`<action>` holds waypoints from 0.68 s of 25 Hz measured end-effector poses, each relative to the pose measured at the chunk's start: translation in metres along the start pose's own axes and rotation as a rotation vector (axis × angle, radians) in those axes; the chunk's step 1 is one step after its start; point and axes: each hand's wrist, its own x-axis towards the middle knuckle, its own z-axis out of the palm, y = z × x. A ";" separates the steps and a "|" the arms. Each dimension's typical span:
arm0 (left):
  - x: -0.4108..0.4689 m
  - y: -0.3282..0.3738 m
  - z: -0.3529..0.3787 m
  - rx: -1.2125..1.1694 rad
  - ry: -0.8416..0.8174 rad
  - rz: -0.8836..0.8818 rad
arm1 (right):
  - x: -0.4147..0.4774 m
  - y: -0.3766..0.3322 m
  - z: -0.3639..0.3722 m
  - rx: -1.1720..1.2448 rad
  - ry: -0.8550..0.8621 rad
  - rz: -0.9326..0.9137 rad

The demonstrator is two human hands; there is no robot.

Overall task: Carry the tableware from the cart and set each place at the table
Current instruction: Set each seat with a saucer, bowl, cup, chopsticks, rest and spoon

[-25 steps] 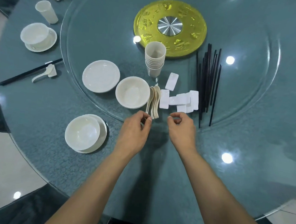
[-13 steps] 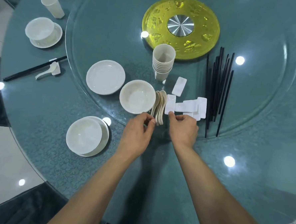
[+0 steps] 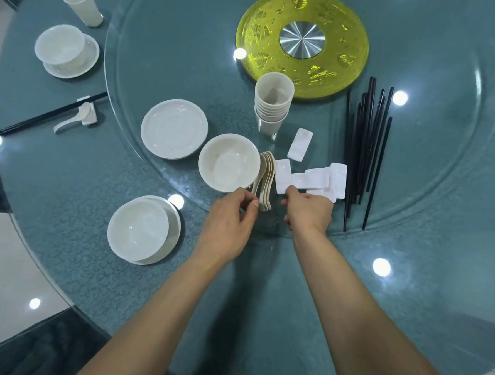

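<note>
Pinching the near end of one white chopstick rest (image 3: 282, 176) between thumb and forefinger, the right hand (image 3: 308, 212) sits just below the centre of the frame. That rest lies at the left edge of a loose pile of rests (image 3: 328, 177) on the glass turntable (image 3: 447, 118). The left hand (image 3: 232, 224), fingers curled, pinches the near handle ends of the stack of spoons (image 3: 266, 174), which lies between the pile and an empty bowl (image 3: 229, 163). Above and left of the bowl is a plate (image 3: 174, 129). A stack of cups (image 3: 272, 102) stands upright above the spoons, with a single rest (image 3: 300, 144) just beside its base. A bundle of black chopsticks (image 3: 365, 142) lies right of the pile. A yellow disc (image 3: 350, 48) marks the turntable centre at the top of the frame. On the table (image 3: 67, 182), at lower left, a bowl on a plate (image 3: 139, 230) forms one place. At upper left a second place (image 3: 61, 45) has a cup (image 3: 82, 3) above it, and below it chopsticks and a spoon on a rest (image 3: 82, 116).
</note>
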 end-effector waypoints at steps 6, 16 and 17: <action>0.001 0.003 0.003 -0.004 -0.007 0.020 | 0.000 0.007 -0.012 0.043 -0.008 -0.037; -0.007 0.004 0.012 -0.089 -0.049 -0.031 | -0.017 0.031 -0.033 0.079 -0.194 -0.118; -0.009 0.002 0.012 -0.123 -0.041 -0.042 | -0.020 0.032 -0.033 0.058 -0.222 -0.137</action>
